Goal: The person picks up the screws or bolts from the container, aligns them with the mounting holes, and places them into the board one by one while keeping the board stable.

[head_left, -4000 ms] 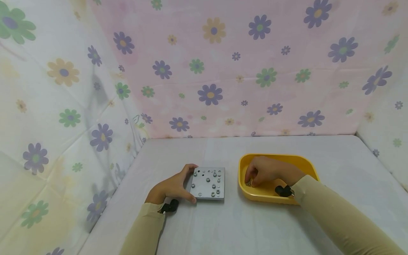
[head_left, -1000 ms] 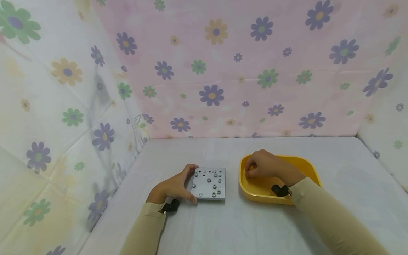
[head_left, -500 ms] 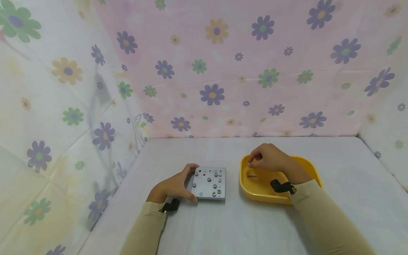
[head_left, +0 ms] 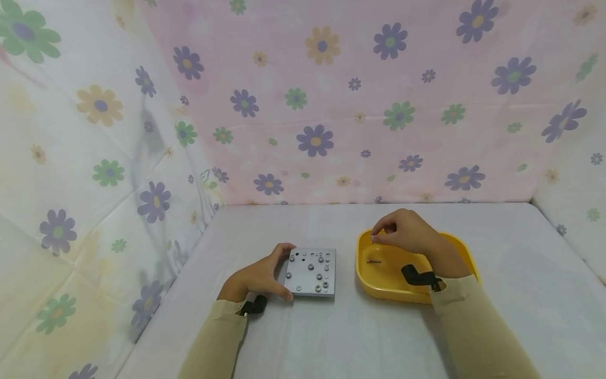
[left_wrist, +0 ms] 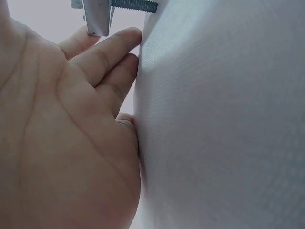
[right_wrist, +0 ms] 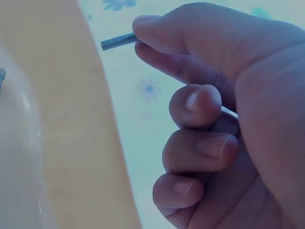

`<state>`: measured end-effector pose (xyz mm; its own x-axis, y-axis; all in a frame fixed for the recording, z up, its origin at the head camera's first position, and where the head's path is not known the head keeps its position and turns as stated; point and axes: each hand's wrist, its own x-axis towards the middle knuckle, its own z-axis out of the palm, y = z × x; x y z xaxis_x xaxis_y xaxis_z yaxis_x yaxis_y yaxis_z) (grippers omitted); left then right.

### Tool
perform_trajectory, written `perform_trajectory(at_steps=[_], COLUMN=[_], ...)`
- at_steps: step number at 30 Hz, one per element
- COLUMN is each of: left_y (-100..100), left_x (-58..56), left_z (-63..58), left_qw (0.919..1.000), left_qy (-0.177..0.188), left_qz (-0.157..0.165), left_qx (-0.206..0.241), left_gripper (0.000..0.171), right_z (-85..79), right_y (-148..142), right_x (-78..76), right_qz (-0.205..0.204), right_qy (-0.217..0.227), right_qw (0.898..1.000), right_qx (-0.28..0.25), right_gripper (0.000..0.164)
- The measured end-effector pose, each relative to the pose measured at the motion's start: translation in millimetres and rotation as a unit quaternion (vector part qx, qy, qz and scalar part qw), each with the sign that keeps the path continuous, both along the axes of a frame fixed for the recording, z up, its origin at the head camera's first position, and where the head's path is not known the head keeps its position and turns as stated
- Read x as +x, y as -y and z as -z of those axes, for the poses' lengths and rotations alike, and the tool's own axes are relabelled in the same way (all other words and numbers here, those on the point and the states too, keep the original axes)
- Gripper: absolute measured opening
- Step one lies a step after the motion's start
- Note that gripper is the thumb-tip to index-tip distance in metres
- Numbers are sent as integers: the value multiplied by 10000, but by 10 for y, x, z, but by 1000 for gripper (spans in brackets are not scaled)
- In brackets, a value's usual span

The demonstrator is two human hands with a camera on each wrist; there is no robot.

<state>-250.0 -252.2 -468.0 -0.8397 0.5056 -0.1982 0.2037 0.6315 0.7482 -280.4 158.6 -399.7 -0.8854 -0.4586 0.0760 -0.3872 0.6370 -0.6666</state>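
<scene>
My left hand (head_left: 258, 276) grips a square silver metal plate (head_left: 303, 277) by its near and far edges, thumb in front. Several socket-head screws stand in the plate, and a few holes show bare. A threaded shank (left_wrist: 136, 5) sticks out of the plate's underside in the left wrist view. Above the left part of a yellow tray (head_left: 393, 295), my right hand (head_left: 407, 231) pinches a small screw (right_wrist: 118, 42) between thumb and index finger. Its threaded end shows; its head is hidden by the fingertips. The other fingers are curled. Another screw (head_left: 374, 261) lies on the tray floor.
A pale cloth covers the table (head_left: 312, 337). Flowered fabric (head_left: 331, 105) hangs behind and along both sides. Black wrist cameras (head_left: 416, 275) sit at the cuffs, the right one over the tray.
From down in the tray, my right hand has risen with a screw in its pinch, uncovering the other screw on the floor. The left hand and plate have stayed put.
</scene>
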Motion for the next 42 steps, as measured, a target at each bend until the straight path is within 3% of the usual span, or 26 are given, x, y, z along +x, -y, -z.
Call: perform_trajectory(at_steps=[11,25,42], left_y=[-6,50,31], left_x=[2,-57,-32], left_z=[-24,-10,-17], left_qw=[9999,9988,9996], left_qy=[-47,-159,-29], left_qz=[25,452,285], left_qx=[-157,-20,-25], left_gripper=[124,125,125], right_z=[-13,-7,81], right_y=[134,323,674], right_x=[93,170,266], right_qz=[119,168,118], right_qy=[-127,31,-157], right_qw=[9995,9984,9975], right_qx=[-247,-532,-677], right_gripper=[11,12,6])
